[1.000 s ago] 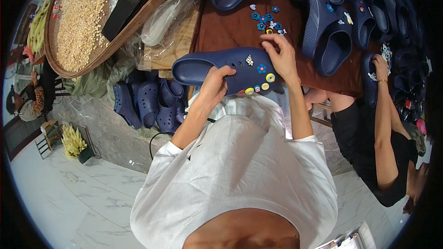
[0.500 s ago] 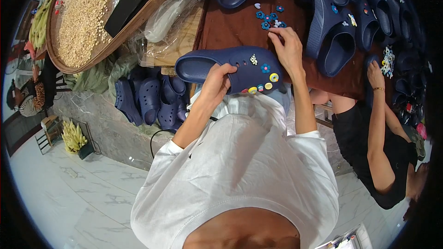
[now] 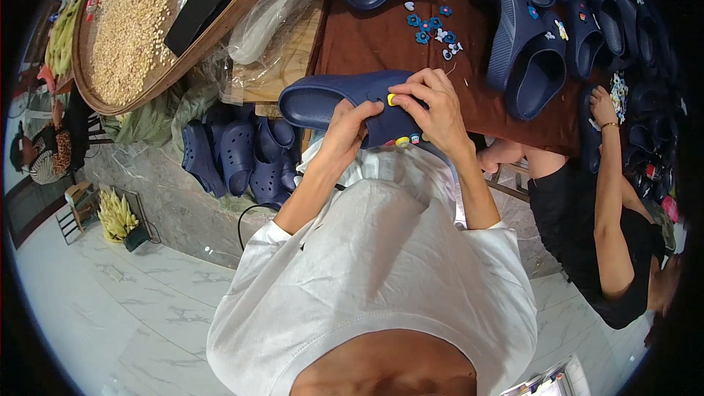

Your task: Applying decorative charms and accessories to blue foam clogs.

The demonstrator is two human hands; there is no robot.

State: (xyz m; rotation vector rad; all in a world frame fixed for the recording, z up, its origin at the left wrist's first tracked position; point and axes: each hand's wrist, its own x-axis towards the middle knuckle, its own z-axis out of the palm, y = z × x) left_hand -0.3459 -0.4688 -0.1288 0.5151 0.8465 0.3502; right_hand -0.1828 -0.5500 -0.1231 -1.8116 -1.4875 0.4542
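Note:
A navy blue clog (image 3: 312, 105) lies across my lap, its heel opening to the left. My left hand (image 3: 343, 132) is closed around its near side, thumb on top at the holes. Fingers pinched, my right hand (image 3: 438, 108) holds a small yellow charm (image 3: 391, 99) against the upper, near the left thumb. More round charms (image 3: 402, 142) sit along the clog's near edge; the rest of the toe is hidden under my right hand. Beyond it, on the brown cloth (image 3: 367, 40), lies a small cluster of blue flower charms (image 3: 425, 27) with some white ones.
Pairs of navy clogs (image 3: 539, 73) stand on the right, several with charms. A co-worker's hand (image 3: 603, 108) is by a clog at far right. Back left are a woven tray of kernels (image 3: 132, 37) and a black phone (image 3: 196, 18). More clogs (image 3: 238, 158) sit left.
My right hand has come back from the charm cluster to the clog, now with the yellow charm at its fingertips. Some white charms in the cluster have shifted. The co-worker's hand moved slightly.

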